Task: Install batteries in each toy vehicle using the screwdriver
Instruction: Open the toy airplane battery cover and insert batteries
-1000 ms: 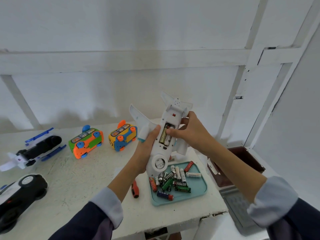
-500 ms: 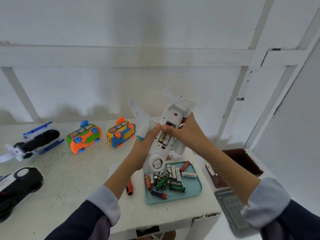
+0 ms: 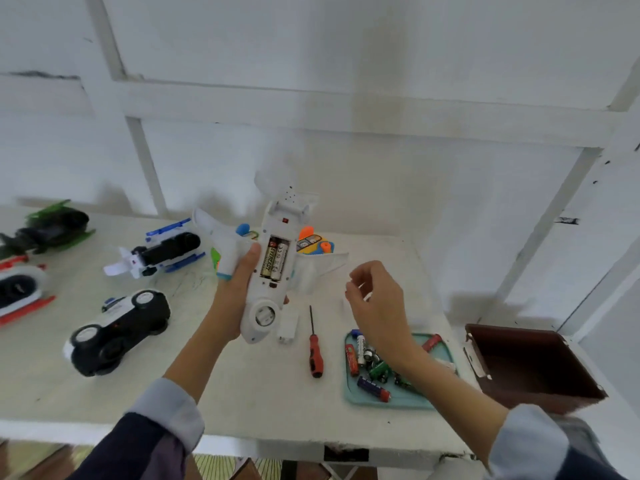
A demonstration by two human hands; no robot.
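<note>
Underside of the white plastic toy aeroplane (image 3: 266, 271) faces the camera, raised above the white painted table (image 3: 242, 393). The left hand (image 3: 235, 296) grips the fuselage from its left flank, thumb laid beside the open battery compartment, where two dark cylindrical batteries (image 3: 275, 259) sit side by side. The right hand (image 3: 375, 299) hangs to the right of the aeroplane, apart from it, fingers loosely curled; whether they pinch anything cannot be determined. A small white rectangular cover (image 3: 288, 328) lies on the table just below the aeroplane's nose. The red-handled screwdriver (image 3: 315, 348) lies to the right of that cover, untouched. Further right of the aeroplane, the teal plastic tray (image 3: 398, 400) holds loose batteries under the right wrist.
</note>
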